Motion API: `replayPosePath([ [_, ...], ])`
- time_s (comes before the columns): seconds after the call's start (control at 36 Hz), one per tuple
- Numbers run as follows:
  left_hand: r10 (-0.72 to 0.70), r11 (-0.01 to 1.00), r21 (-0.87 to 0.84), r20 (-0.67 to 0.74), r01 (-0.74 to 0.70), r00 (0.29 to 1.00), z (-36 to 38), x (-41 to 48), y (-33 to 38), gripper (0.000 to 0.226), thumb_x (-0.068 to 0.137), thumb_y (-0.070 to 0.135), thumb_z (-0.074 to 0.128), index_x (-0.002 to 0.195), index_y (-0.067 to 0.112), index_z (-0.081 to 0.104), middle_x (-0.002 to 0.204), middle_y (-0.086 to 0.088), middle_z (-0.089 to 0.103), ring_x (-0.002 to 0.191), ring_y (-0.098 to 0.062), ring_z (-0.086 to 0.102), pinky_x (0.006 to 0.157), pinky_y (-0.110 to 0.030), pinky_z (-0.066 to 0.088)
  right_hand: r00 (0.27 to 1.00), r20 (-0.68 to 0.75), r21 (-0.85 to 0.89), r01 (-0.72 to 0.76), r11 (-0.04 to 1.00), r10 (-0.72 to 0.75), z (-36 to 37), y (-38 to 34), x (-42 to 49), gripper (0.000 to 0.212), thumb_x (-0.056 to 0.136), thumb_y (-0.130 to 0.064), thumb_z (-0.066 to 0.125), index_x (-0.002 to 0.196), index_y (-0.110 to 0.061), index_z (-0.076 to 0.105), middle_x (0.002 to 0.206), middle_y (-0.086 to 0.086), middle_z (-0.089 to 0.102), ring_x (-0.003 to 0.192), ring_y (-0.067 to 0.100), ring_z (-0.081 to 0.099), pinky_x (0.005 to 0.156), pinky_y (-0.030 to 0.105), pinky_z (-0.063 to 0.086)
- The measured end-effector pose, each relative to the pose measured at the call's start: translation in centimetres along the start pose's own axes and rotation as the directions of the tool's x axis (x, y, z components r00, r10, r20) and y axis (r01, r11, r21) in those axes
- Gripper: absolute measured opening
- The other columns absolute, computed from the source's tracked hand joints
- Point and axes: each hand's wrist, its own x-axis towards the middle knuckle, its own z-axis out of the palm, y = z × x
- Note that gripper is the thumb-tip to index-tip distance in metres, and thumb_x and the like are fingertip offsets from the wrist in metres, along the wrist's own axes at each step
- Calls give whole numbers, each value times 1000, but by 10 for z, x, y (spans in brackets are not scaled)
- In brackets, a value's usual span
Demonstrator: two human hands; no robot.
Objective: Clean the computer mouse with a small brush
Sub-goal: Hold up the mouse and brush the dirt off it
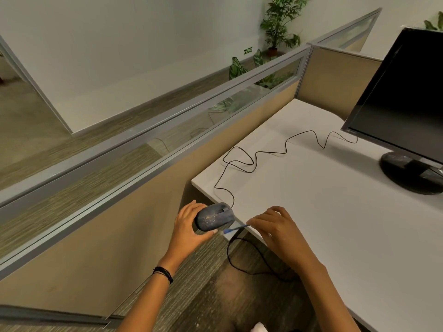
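Observation:
A dark wired mouse [215, 216] speckled with pale dust is held in the air just off the desk's near left corner. My left hand [189, 226] grips it from the left and below, fingers curled round its body. My right hand [275, 228] pinches a small blue brush [233, 229], whose tip points left, just below the mouse's right side. The mouse's black cable [271, 153] snakes across the desk toward the monitor.
The white desk [323, 212] stretches right, with a black monitor [407, 104] on a round stand at the far right. A beige partition with a glass strip [167, 140] runs along the left. Another black cable [251, 259] loops below the desk edge over carpet.

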Motion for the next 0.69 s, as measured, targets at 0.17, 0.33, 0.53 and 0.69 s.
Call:
replayPosePath([
  [0.17,-8,1000,1,-7,8,1000,1,2,1,66,65,35,83,122,23,53,123,18,42,128,-3,29,104,-22,23,997,-75,-20,13,1000,-14,1,0,0,38,62,-7,83,97,-17,71,90,-1,74,73,18,66,76,33,50],
  [0.33,-14,1000,10,-2,14,1000,2,3,0,67,65,38,82,123,22,53,124,17,42,129,-2,28,104,-19,20,999,-39,-25,32,999,-33,3,1,-3,41,62,-9,84,100,-17,72,93,-1,74,76,18,67,79,35,50],
  [0.53,-4,1000,-16,1,4,1000,4,-1,-2,66,66,36,83,123,20,53,125,13,45,130,-11,32,106,-31,27,999,-48,46,13,999,-11,2,4,-4,36,63,-10,83,96,-18,72,86,-1,74,71,17,66,65,26,50],
  [0.69,-14,1000,-9,14,15,1000,7,-3,-4,67,67,43,80,124,28,50,129,14,43,131,-4,29,106,-28,26,998,-52,20,39,999,-38,4,3,2,37,61,-11,85,95,-19,71,86,-2,74,70,17,66,67,27,50],
])
